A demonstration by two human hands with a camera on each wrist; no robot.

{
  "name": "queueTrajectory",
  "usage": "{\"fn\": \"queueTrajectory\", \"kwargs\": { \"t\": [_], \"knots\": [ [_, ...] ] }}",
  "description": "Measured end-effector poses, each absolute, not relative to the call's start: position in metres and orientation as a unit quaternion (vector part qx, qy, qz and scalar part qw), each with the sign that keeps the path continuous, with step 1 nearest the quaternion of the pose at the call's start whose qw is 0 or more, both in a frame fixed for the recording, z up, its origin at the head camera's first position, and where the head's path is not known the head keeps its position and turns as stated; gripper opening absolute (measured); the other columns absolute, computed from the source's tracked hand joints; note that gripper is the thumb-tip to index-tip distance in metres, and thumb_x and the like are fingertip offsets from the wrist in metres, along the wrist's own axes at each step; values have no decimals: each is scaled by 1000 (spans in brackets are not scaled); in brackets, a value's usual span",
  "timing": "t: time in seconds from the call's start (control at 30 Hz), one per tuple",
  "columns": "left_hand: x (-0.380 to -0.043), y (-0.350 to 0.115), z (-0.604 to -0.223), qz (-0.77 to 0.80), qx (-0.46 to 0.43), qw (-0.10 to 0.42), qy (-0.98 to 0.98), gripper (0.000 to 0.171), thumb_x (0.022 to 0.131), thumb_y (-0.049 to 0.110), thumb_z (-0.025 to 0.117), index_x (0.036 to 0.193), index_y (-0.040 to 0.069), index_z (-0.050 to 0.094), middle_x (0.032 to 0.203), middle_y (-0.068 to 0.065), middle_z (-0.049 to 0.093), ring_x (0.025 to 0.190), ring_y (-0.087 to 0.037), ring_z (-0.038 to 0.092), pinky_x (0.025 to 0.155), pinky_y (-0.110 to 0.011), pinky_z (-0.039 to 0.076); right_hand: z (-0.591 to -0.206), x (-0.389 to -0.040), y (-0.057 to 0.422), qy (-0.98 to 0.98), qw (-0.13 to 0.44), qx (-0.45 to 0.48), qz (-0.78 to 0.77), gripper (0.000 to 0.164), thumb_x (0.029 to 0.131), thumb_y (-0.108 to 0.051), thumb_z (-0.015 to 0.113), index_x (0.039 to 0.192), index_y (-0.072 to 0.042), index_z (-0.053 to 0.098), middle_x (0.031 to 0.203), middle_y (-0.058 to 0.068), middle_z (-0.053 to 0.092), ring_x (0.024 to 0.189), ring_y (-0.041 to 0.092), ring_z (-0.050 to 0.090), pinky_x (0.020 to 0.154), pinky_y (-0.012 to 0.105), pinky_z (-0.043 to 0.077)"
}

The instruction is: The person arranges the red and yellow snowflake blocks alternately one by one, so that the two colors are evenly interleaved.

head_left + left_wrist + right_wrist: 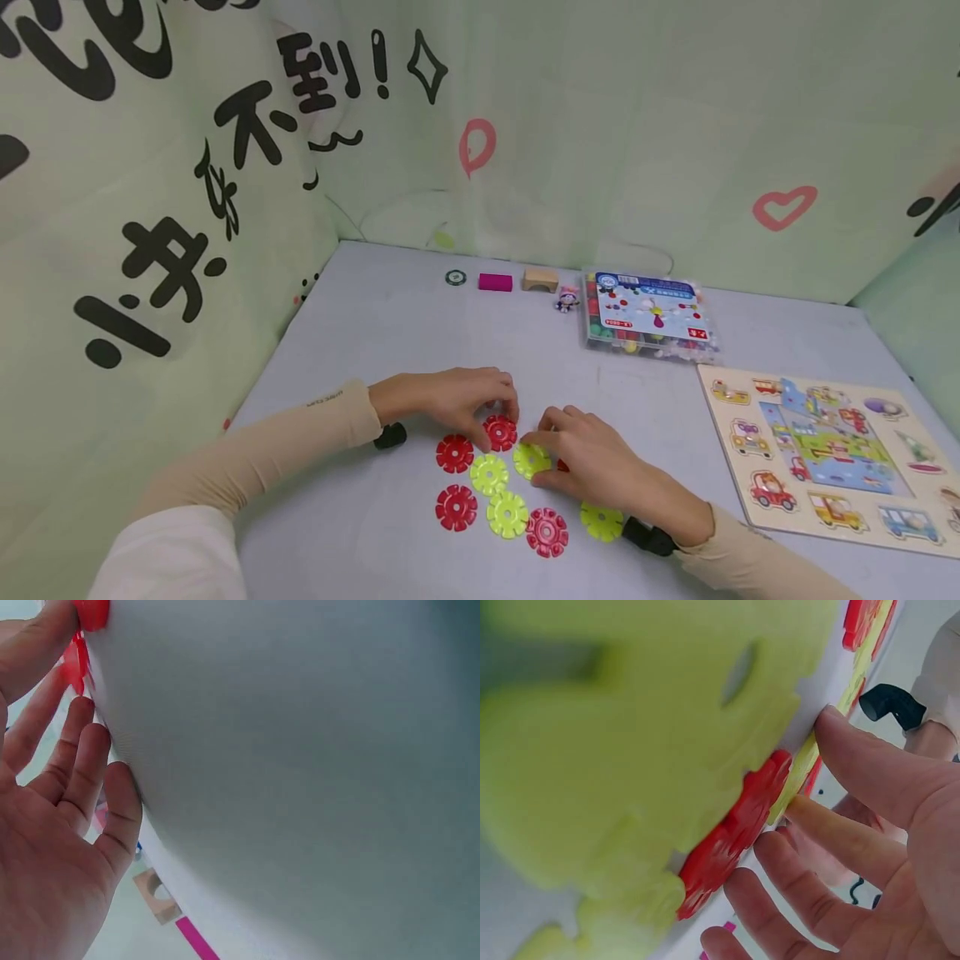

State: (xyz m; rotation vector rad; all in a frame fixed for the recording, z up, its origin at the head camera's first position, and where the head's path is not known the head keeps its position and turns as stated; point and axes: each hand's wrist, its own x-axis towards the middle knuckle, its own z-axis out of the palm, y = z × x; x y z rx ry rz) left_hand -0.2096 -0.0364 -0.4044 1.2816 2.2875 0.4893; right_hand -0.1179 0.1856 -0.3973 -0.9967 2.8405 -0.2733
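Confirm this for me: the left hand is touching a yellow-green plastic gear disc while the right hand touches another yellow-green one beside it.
Not quite. In the head view the left hand touches a red plastic gear disc, not a yellow-green one. The right hand does touch a yellow-green plastic gear disc beside it.

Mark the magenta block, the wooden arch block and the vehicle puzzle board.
magenta block (495, 282), head view, middle of its top face
wooden arch block (541, 279), head view, its front face
vehicle puzzle board (707, 392), head view, bare left rim
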Motion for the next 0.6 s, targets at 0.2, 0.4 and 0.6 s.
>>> {"fn": "queueTrajectory", "kwargs": {
  "t": [0.2, 0.4, 0.6],
  "knots": [
    [-210, -39, -406, 180, 469, 233, 833, 45, 72, 41, 80, 111, 34, 59, 96, 17, 58, 87, -5, 51, 75, -18, 47, -397, -117, 184, 942, 61, -318, -89, 43, 72, -45, 78, 110, -27, 70, 100, -5, 60, 83, 7, 45, 65, 23, 41],
    [-212, -42, -406, 163, 471, 217, 840, 54, 69, 48, 80, 119, 36, 64, 101, 19, 62, 85, -3, 52, 72, -18, 47, -397, -117, 183, 946, 56, -310, -80, 44, 71, -46, 79, 109, -27, 70, 101, -4, 60, 83, 8, 46, 66, 24, 41],
    [-213, -41, -403, 134, 477, 201, 845, 52, 68, 50, 81, 116, 34, 67, 98, 16, 60, 85, -3, 52, 71, -17, 46, -396, -116, 182, 947, 66, -305, -82, 44, 71, -45, 79, 109, -27, 70, 101, -4, 60, 85, 9, 47, 67, 26, 42]
  ]
}}
